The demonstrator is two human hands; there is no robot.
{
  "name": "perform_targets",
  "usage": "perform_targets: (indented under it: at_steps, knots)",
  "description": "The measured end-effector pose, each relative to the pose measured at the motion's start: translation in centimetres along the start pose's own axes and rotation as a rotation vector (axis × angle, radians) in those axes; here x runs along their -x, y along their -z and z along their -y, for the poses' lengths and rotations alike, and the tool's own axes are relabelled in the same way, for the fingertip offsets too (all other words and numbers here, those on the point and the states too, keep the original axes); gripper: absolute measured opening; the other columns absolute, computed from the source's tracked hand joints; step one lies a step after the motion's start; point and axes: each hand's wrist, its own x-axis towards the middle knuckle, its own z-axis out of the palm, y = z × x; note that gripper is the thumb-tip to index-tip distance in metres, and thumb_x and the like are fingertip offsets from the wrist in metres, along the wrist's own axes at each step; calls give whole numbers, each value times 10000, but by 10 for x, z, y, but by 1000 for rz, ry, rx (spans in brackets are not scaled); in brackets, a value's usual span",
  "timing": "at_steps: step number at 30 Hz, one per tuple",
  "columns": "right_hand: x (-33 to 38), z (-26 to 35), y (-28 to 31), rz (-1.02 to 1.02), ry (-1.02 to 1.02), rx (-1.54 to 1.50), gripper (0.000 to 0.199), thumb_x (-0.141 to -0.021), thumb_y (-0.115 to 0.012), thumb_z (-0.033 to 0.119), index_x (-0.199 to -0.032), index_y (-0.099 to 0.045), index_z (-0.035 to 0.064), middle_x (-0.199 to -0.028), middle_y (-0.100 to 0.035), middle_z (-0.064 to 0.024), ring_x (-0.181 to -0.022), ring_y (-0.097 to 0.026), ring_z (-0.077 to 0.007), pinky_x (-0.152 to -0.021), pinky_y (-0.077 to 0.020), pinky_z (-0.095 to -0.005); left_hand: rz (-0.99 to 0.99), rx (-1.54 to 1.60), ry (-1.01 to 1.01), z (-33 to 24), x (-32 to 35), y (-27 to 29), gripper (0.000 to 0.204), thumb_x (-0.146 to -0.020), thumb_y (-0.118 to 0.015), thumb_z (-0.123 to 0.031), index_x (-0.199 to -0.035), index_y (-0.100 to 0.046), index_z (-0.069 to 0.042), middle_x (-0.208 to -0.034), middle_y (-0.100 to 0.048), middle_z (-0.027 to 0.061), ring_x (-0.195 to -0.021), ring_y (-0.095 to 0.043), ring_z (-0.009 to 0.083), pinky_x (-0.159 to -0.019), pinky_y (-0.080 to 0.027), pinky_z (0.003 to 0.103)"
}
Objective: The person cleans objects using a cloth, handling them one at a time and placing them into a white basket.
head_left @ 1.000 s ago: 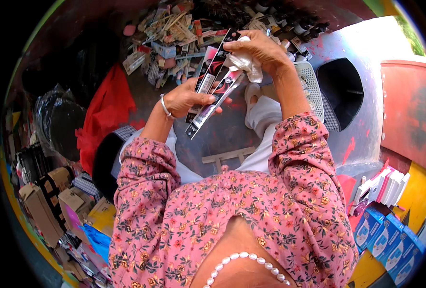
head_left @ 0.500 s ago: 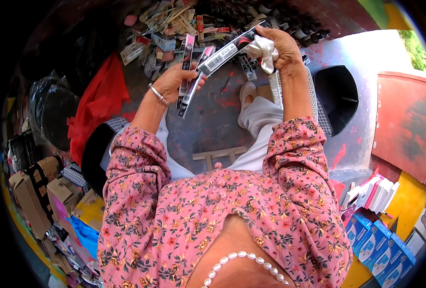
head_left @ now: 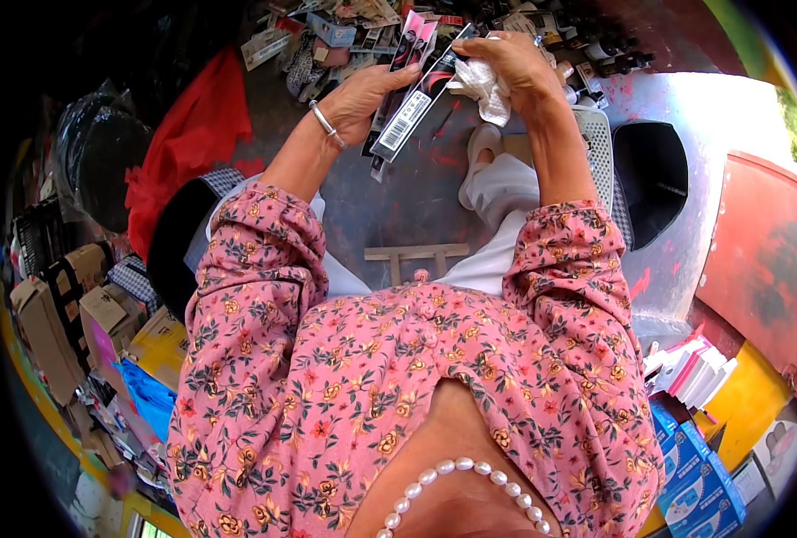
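My left hand [head_left: 361, 100], with a bracelet at the wrist, is closed around several slim black packages with pink tops [head_left: 413, 38]. Against them lies another long, flat black package [head_left: 409, 115], a white barcode panel on its lower part. The upper end of that one is pinched in my right hand [head_left: 522, 73]. A crumpled white cloth [head_left: 483, 91] is tucked in the same right hand and hangs below its fingers. Both hands are close together, over the dark floor [head_left: 344, 211]. How many packages sit in my left grip is hard to tell.
A heap of mixed small packages [head_left: 353, 36] covers the floor beyond my hands. Red cloth [head_left: 187, 143] lies to the left, above cardboard boxes [head_left: 48, 332]. On the right are a white perforated basket [head_left: 599, 148], a black bin [head_left: 651, 179] and blue boxes [head_left: 696, 484].
My hands have come closer together. The barcode package has swung from a slant toward the right to a steeper angle alongside the others. The whole view has shifted slightly.
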Motion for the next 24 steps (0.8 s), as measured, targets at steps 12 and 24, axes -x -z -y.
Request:
perform_targets:
  at_steps: [12, 24]
  knots:
    - [2, 0, -9, -115, 157, 276, 222, -695, -690, 177, -758, -632, -29, -666, -621, -88, -548, -580, -149, -498, -458, -266, -2, -36, -37, -9, 12, -17, 254, -808, -615, -172, -1012, -564, -29, -852, -645, 101, -743, -631, 117, -621, -520, 218]
    - [13, -11, -67, -348, 563, 438, 310, -716, -629, 321, -784, -601, 19, -718, -614, -163, -673, -616, -291, -626, -468, -354, -242, 92, -221, 1, -5, -6, 157, -833, -500, -47, -956, -535, 43, -776, -609, 82, -625, -621, 152, -544, -532, 269]
